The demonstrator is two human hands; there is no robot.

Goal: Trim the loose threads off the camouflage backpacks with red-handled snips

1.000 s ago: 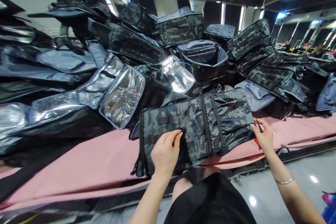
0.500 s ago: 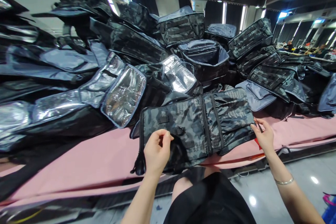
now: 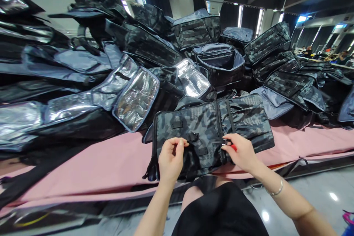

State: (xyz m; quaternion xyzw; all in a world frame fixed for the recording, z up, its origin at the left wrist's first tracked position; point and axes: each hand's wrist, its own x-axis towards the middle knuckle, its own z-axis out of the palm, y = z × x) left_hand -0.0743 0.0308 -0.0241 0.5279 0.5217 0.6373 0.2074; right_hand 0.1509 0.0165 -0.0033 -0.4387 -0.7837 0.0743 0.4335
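Observation:
A black-and-grey camouflage bag (image 3: 182, 116) lies flat in front of me, with a zipper across it and small dark patches on its face. Above its lower middle, my left hand (image 3: 170, 158) is closed in a pinch near a small dark buckle (image 3: 193, 137); anything between the fingertips is too small to see. My right hand (image 3: 242, 151) is closed around small red-handled thread snips (image 3: 234, 148), mostly covered by the fingers. Their dark tip is beside the zipper line.
Camouflage bags with grey linings (image 3: 218, 62) are heaped behind. Silver-lined open bags (image 3: 136, 97) lie to the left. Pink cloth (image 3: 96, 166) covers the low surface beneath. Shiny floor (image 3: 312, 191) shows at lower right; people sit far off at right.
My right hand has moved left with the snips, from the bag's right end to the zipper line. My left hand keeps its pinch over the bag. The view has shifted slightly.

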